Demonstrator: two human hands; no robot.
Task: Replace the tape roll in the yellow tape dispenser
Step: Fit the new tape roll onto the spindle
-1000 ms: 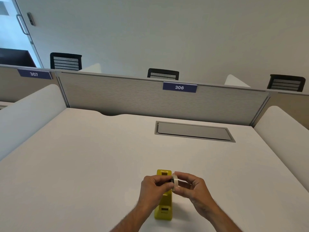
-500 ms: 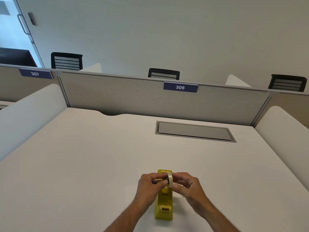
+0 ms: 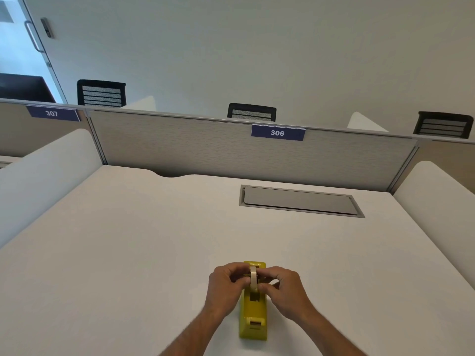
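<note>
We are holding the tape roll (image 3: 253, 278) edge-on between both hands, right over the middle of the yellow tape dispenser (image 3: 253, 316), which is standing lengthwise on the white counter (image 3: 128, 240) with one end pointing toward us. Our left hand (image 3: 226, 287) is pinching the roll from its left face, fingers curled in, and our right hand (image 3: 285, 289) is pinching it from the right face, so both hands are closed on the roll. A second ago we were keeping the roll higher and off to the right of the dispenser, its flat face partly turned toward us with the dark core showing; half a second ago it was already upright and nearer the centre line. Now it is sitting lower, its bottom edge reaching down to the dispenser's open slot, though we cannot tell whether it is fully seated. The dispenser itself is lying in the same spot as before. Farther back a grey cable hatch (image 3: 299, 201) is set flush in the counter, and a partition carrying the label 306 (image 3: 277, 132) is closing off the far edge.
</note>
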